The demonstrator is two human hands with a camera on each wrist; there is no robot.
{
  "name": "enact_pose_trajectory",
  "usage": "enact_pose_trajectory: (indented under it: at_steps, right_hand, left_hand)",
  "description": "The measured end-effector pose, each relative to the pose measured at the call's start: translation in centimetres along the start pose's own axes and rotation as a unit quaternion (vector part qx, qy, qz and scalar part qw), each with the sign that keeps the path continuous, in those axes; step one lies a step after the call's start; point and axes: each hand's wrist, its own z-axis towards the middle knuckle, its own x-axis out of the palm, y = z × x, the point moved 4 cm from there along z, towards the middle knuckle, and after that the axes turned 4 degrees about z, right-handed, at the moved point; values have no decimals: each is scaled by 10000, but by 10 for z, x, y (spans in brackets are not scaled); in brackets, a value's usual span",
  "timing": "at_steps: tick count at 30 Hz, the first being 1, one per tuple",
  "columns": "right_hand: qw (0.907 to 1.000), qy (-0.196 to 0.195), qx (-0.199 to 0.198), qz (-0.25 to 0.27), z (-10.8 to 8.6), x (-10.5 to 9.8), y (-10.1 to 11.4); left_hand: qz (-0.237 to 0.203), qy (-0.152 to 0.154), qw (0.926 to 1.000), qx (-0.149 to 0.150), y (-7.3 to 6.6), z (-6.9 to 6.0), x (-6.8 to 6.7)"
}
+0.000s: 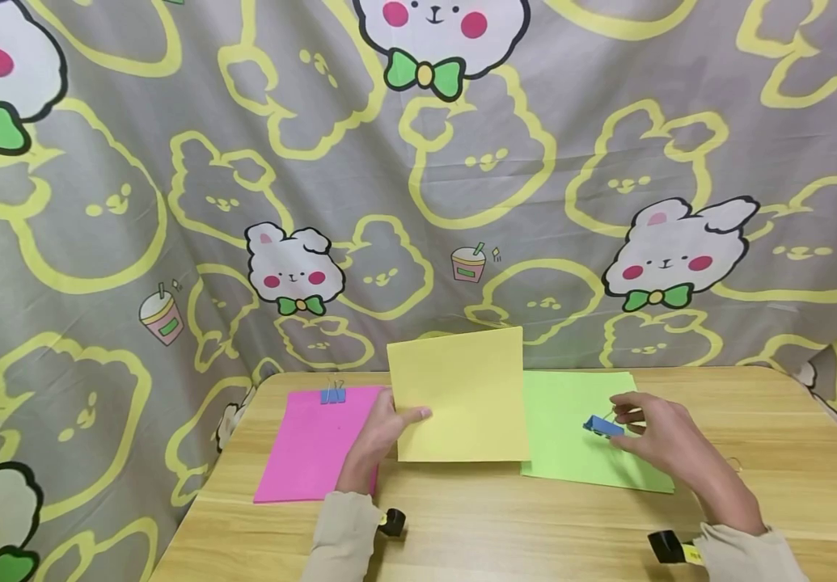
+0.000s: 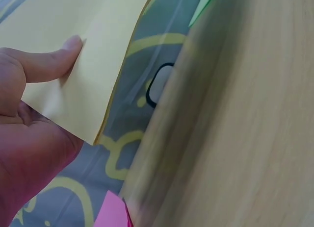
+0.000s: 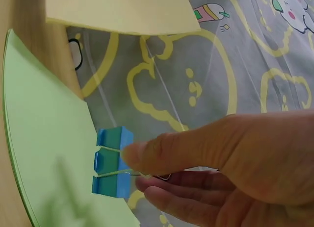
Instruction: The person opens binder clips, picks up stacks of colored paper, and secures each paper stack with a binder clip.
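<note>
Yellow paper, pinched by the left hand; blue binder clip, pinched by the right hand above green paper at right; apparent pre-clipping step, calling for squeezing the clip open.

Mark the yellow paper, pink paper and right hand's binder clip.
Yellow paper point(image 1: 463, 394): head view, middle of its front face.
Pink paper point(image 1: 315, 449): head view, middle of its top.
Binder clip point(image 3: 112, 162): right wrist view, blue body.
</note>
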Motion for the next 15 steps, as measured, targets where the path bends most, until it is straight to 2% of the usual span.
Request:
enact_pose_trajectory:
  at_steps: [6,15]
  right_hand:
    - [9993,-369,-45,102,0,-4,1]
    - [9976,-549,-122,402,-1,-7,4]
  left_hand:
    - [-155,201,9997,27,-1,0,7]
    - [-234,391,9990,-45,-2,0,14]
